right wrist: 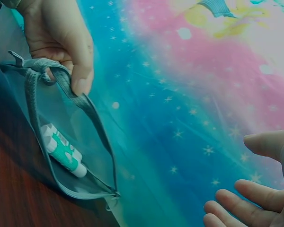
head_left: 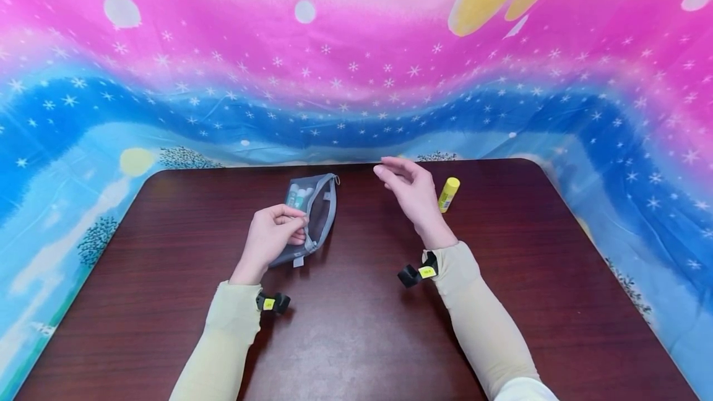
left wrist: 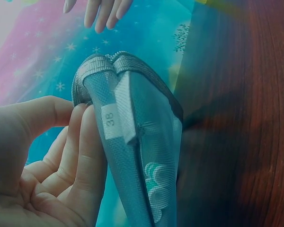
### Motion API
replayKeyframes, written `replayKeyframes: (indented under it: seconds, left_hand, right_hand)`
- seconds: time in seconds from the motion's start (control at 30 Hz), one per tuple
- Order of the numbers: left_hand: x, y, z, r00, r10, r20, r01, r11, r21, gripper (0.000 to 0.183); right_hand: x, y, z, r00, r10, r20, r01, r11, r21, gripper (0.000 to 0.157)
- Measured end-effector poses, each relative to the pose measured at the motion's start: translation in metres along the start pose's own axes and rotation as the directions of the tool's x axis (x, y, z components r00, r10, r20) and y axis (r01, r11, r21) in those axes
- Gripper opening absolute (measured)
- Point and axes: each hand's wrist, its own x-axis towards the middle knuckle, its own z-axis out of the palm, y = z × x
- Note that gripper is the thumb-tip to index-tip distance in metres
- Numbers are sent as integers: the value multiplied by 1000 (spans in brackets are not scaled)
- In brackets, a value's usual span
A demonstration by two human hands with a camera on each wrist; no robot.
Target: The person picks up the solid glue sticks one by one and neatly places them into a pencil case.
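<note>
My left hand [head_left: 271,235] pinches the zipper edge of a grey mesh zip pouch [head_left: 320,218], thumb on one side and fingers on the other. The pouch mouth gapes, as the right wrist view shows. White tubes with green labels [right wrist: 64,150] lie inside it, seen through the mesh as well. A small tag marked 38 [left wrist: 110,121] hangs at the zipper end. My right hand [head_left: 411,190] is raised over the table to the right of the pouch, fingers extended and holding nothing. Just right of that hand stands a yellow glue stick [head_left: 449,195].
The dark red-brown wooden table [head_left: 345,339] has rounded far corners. Behind and beside it hangs a pink and blue cloth [head_left: 356,91] with snowflake prints. A black wrist strap with a yellow label [head_left: 427,271] sits on the right sleeve, with a similar one on the left.
</note>
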Motion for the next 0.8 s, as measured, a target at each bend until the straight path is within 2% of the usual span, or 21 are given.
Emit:
replayKeyframes:
  seconds: [0.27, 0.53, 0.8]
  left_hand:
    - [-1, 1, 0, 1000, -2, 0, 2, 1000, -2, 21]
    - [-1, 1, 0, 1000, -4, 2, 4, 1000, -4, 23]
    - [-1, 0, 0, 1000, 2, 4, -2, 1000, -2, 27]
  right_hand:
    - [0, -2, -15, 998, -49, -44, 52, 997, 54, 44]
    - [-1, -3, -29, 993, -68, -92, 69, 998, 12, 45]
    - [-2, -2, -45, 982, -80, -173, 79, 997, -14, 45]
